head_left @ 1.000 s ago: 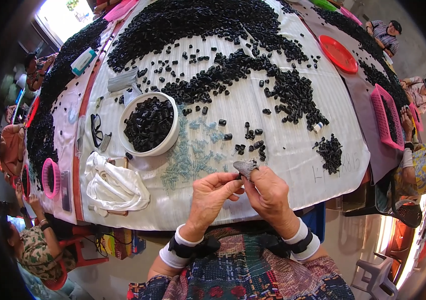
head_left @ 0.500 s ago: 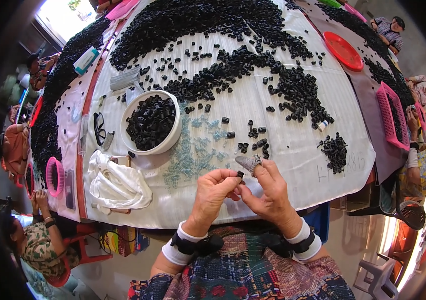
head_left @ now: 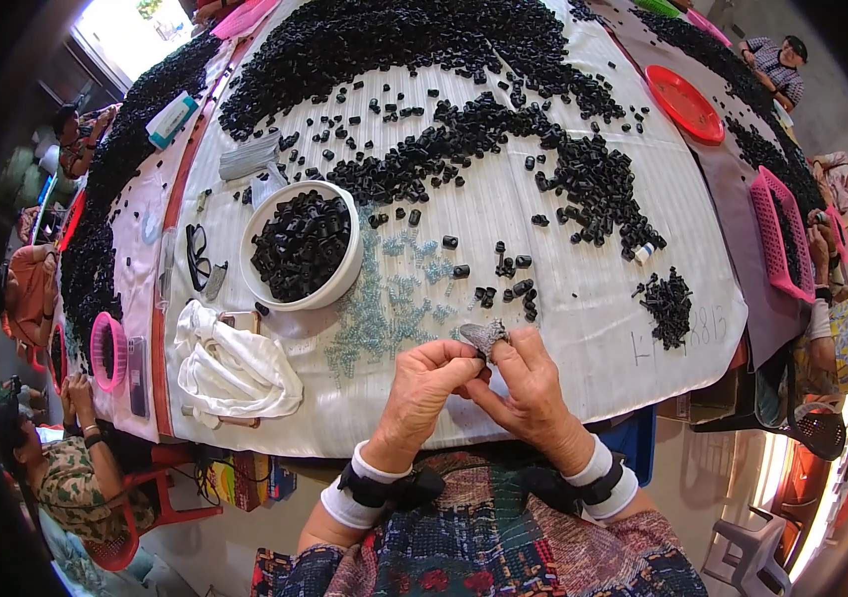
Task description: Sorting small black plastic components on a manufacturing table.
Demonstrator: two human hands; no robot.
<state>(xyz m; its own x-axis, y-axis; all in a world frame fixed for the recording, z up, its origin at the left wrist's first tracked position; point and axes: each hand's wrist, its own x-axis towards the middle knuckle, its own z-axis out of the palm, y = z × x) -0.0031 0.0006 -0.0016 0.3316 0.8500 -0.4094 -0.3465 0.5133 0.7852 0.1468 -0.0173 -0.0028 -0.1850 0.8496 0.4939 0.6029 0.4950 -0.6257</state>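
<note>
At the table's near edge my left hand [head_left: 422, 393] and my right hand [head_left: 533, 390] meet, fingers pinched together on one small black plastic part [head_left: 485, 373], mostly covered by the fingertips. A grey finger cover [head_left: 485, 338] on my right hand bends over the part. Just beyond lie several loose black parts [head_left: 520, 289]. Small clear bluish pieces [head_left: 384, 308] are scattered to the left of them. A white bowl [head_left: 352, 261] full of black cylindrical parts stands further left. To the right is a small heap of thin black pieces [head_left: 667, 306].
A crumpled white cloth [head_left: 235, 368] and black-framed glasses [head_left: 197, 257] lie at left. Large piles of black parts [head_left: 404, 40] cover the far table. A small white tube [head_left: 645, 253], a red tray [head_left: 685, 104] and a pink basket [head_left: 780, 234] are at right. Other people sit along both sides.
My right hand's covered finger has moved left and down over the black part, which now shows less. My left hand has hardly moved and keeps its pinch.
</note>
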